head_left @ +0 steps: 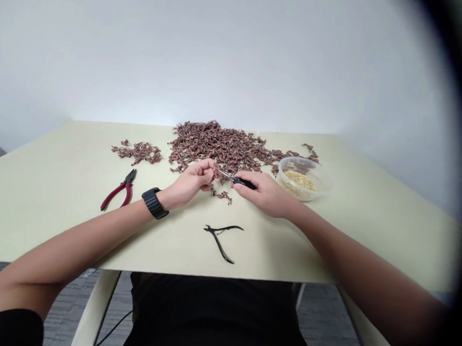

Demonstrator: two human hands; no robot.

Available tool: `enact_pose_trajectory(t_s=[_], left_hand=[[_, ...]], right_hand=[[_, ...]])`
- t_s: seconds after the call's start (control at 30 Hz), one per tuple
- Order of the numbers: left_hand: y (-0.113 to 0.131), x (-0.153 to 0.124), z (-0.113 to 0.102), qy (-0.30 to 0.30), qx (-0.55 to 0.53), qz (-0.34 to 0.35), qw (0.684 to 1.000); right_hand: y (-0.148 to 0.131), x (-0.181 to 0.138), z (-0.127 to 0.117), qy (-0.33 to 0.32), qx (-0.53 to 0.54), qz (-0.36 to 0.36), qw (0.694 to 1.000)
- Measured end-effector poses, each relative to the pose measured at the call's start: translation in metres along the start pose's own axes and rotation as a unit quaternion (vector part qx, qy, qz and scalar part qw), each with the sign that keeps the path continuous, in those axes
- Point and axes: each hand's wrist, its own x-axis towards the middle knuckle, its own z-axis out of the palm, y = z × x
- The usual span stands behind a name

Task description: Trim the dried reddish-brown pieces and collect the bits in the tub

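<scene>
a small reddish-brown piece [216, 170] is pinched in the narrow grip of the left hand [192, 184], on the near side of the brown pile [216, 143]. a black-handled tool [244, 182] is held in the grip of the right hand [269, 196], its metal tip [226, 174] directed left at the piece; whether contact is made cannot be told. on the counter [173, 248], black nippers [214, 235] are seen nearer, red-handled pliers [128, 187] to the left, and a clear tub [281, 168] of golden bits [300, 179] to the right.
</scene>
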Motion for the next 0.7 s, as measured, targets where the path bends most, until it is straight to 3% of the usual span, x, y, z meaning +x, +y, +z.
enact_pose_trajectory(t_s=[0.17, 0.37, 0.7], left_hand=[[0.000, -0.001, 0.002, -0.011, -0.016, -0.003, 1.000], [0.002, -0.003, 0.004, -0.008, -0.044, -0.036, 0.998], [0.005, -0.005, 0.009, -0.028, -0.057, -0.035, 0.997]], right_hand=[[0.000, -0.002, 0.001, 0.014, -0.029, -0.021, 0.999], [0.005, -0.002, 0.003, 0.080, -0.133, -0.090, 0.984], [0.010, -0.003, 0.003, 0.095, -0.158, -0.130, 0.974]])
